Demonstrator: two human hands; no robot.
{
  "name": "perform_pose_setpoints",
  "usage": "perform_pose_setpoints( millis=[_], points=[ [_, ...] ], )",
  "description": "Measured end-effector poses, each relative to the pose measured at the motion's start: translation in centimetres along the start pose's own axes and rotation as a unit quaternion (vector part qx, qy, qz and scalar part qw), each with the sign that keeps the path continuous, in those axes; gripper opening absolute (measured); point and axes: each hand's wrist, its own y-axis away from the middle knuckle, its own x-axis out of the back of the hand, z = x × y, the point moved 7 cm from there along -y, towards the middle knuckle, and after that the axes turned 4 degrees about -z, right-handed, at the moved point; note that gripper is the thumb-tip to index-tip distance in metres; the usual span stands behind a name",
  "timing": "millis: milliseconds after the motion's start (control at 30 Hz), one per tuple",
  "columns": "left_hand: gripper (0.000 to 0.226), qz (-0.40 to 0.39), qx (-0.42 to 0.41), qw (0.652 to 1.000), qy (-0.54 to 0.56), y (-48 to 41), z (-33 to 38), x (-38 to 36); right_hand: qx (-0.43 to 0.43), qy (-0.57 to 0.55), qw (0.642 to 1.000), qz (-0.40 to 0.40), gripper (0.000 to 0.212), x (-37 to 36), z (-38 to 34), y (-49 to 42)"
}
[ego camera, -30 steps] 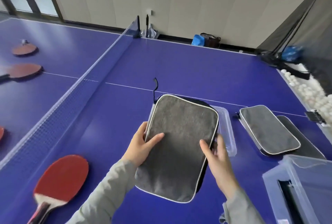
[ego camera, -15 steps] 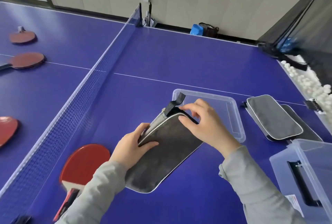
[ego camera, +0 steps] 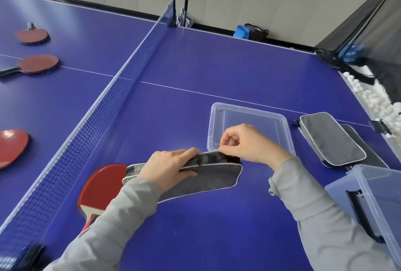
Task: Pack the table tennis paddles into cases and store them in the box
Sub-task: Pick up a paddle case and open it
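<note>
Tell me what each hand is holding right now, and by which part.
Both hold the grey fabric paddle case with white piping: the left hand presses its middle, and the right hand pinches its upper edge near the open end.

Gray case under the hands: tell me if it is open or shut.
Open. The case's top edge gapes, dark lining showing, where the right hand pinches it.

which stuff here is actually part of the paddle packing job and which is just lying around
Part of the job:
- grey case held by left hand and right hand
- red paddle beside it
- three more paddles past the net
- two cases stacked at right
- clear box and its lid

Just lying about:
- white balls
- bags by the wall
</note>
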Motion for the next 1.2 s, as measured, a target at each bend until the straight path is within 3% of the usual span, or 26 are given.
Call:
perform_pose_setpoints(
  millis=[133,300,433,633,767,1200],
  points=[
    [0.040,-0.003,0.014,1.000,0.012,-0.1,-0.1,0.0,-0.007,-0.029,0.999,0.045,0.016,0.3,1.0,0.4],
    [0.037,0.057,0.079,0.989,0.113,1.3,-1.3,0.7,0.017,-0.207,0.970,0.124,0.015,1.8,3.4,1.5],
    [0.035,0.060,0.135,0.962,0.231,2.6,-3.1,0.6,-0.003,-0.248,0.959,0.135,0.011,1.2,5.8,2.0],
    [0.028,0.129,0.183,0.856,0.466,3.6,-4.9,1.6,-0.052,-0.333,0.932,0.133,0.010,-0.7,9.2,3.4],
    [0.033,0.135,0.221,0.771,0.581,4.1,-4.7,0.4,-0.041,-0.325,0.935,0.132,0.010,-1.7,9.0,3.6],
    [0.026,0.214,0.409,0.580,0.671,3.9,-6.6,-2.2,0.000,-0.139,0.973,0.185,0.018,-5.2,6.9,6.6]
  ],
)
